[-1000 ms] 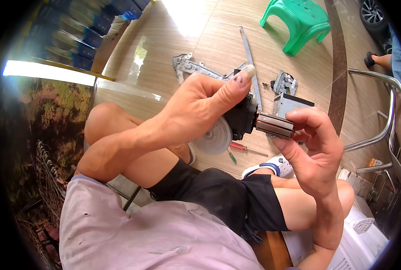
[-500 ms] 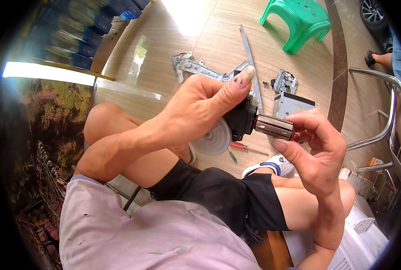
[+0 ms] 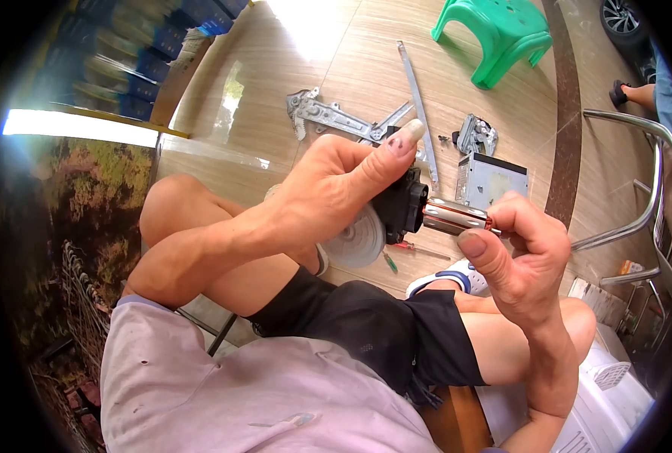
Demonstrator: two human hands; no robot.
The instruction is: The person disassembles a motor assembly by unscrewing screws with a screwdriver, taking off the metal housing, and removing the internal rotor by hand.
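Note:
My left hand is wrapped around a black motor gear housing, its thumb stretched along the top. A grey round disc shows on the housing's lower left side. From the housing's right opening projects a shiny metal motor armature with reddish copper windings at its end. My right hand pinches the outer end of this armature between thumb and index finger. How far the armature's inner end reaches into the housing is hidden.
On the floor lie a metal window regulator, a long metal rail, a small metal mechanism, a metal box and screwdrivers. A green stool and a chrome chair frame stand beyond. Another person's leg shows at right.
The armature has turned about its axis; bright stripes now show on its surface. My right fingers have shifted slightly at its end. The housing stays in my left hand.

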